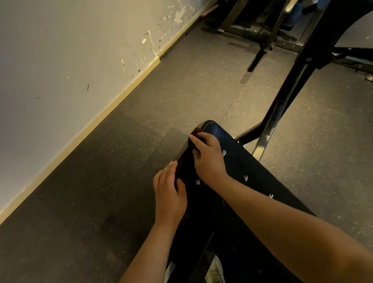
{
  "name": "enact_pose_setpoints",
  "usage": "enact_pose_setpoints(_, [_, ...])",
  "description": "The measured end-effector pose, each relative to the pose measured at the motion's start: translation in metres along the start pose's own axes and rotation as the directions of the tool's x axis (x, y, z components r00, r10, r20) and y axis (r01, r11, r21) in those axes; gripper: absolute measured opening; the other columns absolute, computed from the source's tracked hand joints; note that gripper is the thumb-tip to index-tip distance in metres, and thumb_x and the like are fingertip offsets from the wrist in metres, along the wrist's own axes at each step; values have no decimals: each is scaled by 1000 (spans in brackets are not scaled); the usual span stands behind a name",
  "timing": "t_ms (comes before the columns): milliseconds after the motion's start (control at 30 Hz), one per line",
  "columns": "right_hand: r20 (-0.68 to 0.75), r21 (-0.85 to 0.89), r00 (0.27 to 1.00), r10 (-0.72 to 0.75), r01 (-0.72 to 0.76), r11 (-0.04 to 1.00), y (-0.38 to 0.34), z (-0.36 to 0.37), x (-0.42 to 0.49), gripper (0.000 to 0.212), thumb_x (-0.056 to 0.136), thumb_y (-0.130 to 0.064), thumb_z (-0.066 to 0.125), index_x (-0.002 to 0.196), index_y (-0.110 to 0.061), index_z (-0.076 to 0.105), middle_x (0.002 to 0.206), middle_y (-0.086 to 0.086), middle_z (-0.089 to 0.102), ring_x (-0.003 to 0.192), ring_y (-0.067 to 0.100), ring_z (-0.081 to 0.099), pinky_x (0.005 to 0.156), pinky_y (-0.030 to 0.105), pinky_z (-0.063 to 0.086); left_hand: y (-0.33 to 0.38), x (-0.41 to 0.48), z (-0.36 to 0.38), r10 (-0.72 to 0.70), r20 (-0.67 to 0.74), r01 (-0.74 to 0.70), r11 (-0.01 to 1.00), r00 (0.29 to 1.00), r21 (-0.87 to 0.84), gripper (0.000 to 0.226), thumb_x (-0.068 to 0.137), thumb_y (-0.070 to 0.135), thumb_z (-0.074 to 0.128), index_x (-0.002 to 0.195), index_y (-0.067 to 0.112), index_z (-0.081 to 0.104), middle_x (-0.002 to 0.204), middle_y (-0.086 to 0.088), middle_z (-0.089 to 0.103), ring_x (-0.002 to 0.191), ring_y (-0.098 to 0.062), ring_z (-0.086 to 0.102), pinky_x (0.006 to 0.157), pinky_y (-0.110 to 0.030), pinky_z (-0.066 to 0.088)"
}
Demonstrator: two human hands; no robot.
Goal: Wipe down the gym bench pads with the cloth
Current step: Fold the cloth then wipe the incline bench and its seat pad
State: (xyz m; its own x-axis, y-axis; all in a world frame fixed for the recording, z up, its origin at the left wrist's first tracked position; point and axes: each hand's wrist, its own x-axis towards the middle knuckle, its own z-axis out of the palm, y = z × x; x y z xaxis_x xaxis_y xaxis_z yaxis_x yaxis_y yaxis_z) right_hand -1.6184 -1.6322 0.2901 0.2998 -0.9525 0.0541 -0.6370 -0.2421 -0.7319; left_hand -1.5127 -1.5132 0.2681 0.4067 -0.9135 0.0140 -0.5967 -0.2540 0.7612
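We look down from head height at a long black bench pad (242,167) that runs away from us and to the left, glossy, with a few small pale marks on its top. Both bare forearms reach along it. The right hand (209,159) lies on the far end of the pad with its fingers curled, pinching a dark cloth (185,152) that hangs over the pad's left edge. The cloth nearly matches the pad, so its outline is hard to trace, and a reddish-brown bit shows by the fingertips. The left hand (169,195) sits just nearer us on the same left edge, clasping the pad with its thumb on top and its fingers down the side. We cannot tell whether cloth lies under this hand. The two hands are close together but not touching. Under the pad, near the bottom of the view, a white shoe (214,274) shows beside the bench's dark frame. The floor (114,173) is dark rubber with light specks. A pale wall (42,65) with chipped paint runs along the left. A black machine frame (292,95) slants up to the right, and a chrome bar (292,0) juts out at the top.
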Motion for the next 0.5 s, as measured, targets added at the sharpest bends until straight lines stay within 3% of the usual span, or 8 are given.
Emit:
enact_pose_setpoints(133, [80,-83,988,-131,138,987,-4,11,-35,42,100,-14,54,141,-18,56,148,1,46,145,21,27,121,41,28,-7,-19,-3,-88,-65,84,994,994,-69,48,101,11,49,146,27,46,146,12,48,136,-3,26,111,-38,41])
enact_pose_setpoints(333, [208,-93,939,-274,298,950,-5,19,-81,42,97,-9,59,137,-20,60,145,2,53,142,26,34,120,36,27,-12,-43,-1,-130,-86,121,987,988,-106,53,103,9,48,152,24,38,155,6,41,145,-10,24,117,-45,36])
enact_pose_setpoints(400, [184,-75,943,-276,294,953,-3,17,-73,40,97,-9,58,135,-18,63,142,3,54,137,23,38,116,36,36,-13,-42,0,-107,-101,99,992,989,-80,52,102,8,49,152,21,39,155,3,41,145,-13,26,116,-47,37])
enact_pose_setpoints(500, [99,-20,980,-170,173,985,-6,19,-63,40,100,-14,54,140,-18,58,149,2,45,139,13,32,116,18,26,-13,-43,4,-105,-108,95,991,989,-90,52,103,11,49,152,22,38,155,7,39,145,-12,25,115,-44,39])
